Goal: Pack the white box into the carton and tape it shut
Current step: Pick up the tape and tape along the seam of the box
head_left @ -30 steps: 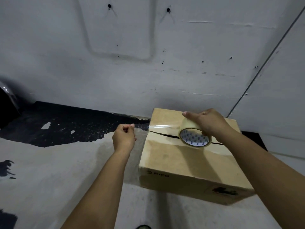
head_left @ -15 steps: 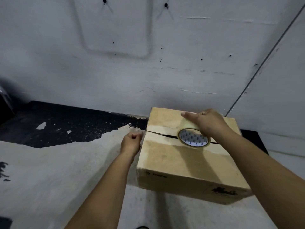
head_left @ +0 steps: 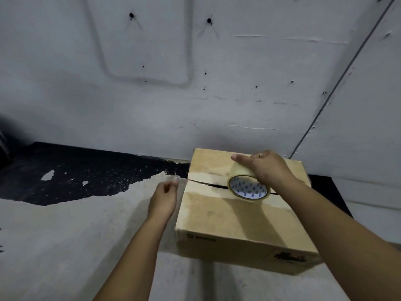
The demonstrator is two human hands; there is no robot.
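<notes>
Two pieces of writing can be made out. "PICO" is printed in dark letters with a small logo on the near side of the carton [head_left: 238, 216], close to its left corner, and a dark printed mark sits at the right end of that side, too smeared to be read. Small blue lettering is repeated round the white inner core of the tape roll [head_left: 248, 188]; it is too small to be read with certainty.

The carton is set on a worn grey surface [head_left: 65, 235], with its flaps folded down and a dark slit left open along the middle seam. The white box cannot be seen. The roll is held on the seam by the right hand [head_left: 265, 169], whose fingers are curled over its top edge. A strip of clear tape is seen stretched from the roll to the carton's left edge, where its end appears to be pinched by the fingers of the left hand [head_left: 162, 199], just beside the corner.

Black patches [head_left: 86, 172] show where the surface's pale coating has flaked away. Behind, a grey-white wall [head_left: 238, 94] is marked by small holes, scratches and a rounded rectangular outline.
</notes>
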